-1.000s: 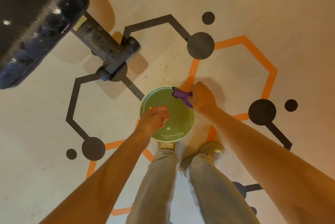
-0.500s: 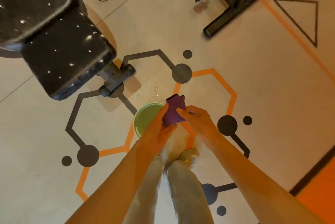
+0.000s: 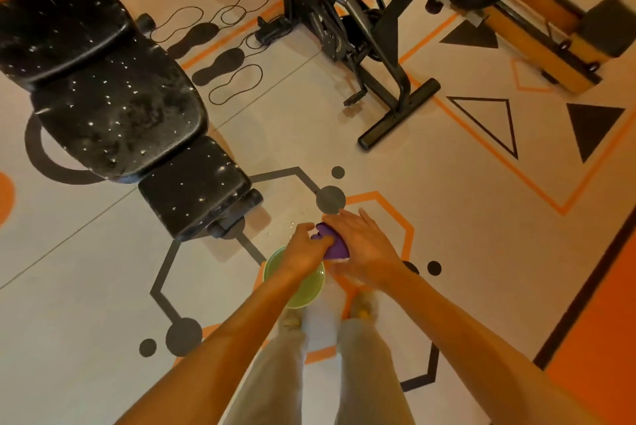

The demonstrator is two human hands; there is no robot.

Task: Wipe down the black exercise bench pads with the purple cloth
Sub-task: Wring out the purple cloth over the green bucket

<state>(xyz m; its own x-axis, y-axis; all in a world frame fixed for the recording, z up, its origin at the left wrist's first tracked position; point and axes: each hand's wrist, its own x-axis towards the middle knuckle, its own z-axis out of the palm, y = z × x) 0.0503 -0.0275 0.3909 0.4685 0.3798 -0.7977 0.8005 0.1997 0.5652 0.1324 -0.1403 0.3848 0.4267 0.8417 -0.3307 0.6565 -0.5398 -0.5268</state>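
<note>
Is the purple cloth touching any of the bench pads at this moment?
No: the purple cloth is held between both hands above the green bowl, apart from the bench pads.

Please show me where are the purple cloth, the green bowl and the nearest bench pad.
purple cloth (image 3: 333,243): head view, on the bare fabric between the two hands.
green bowl (image 3: 311,290): head view, on its inside wall, right of the left forearm.
nearest bench pad (image 3: 192,184): head view, on its wet top face.
</note>
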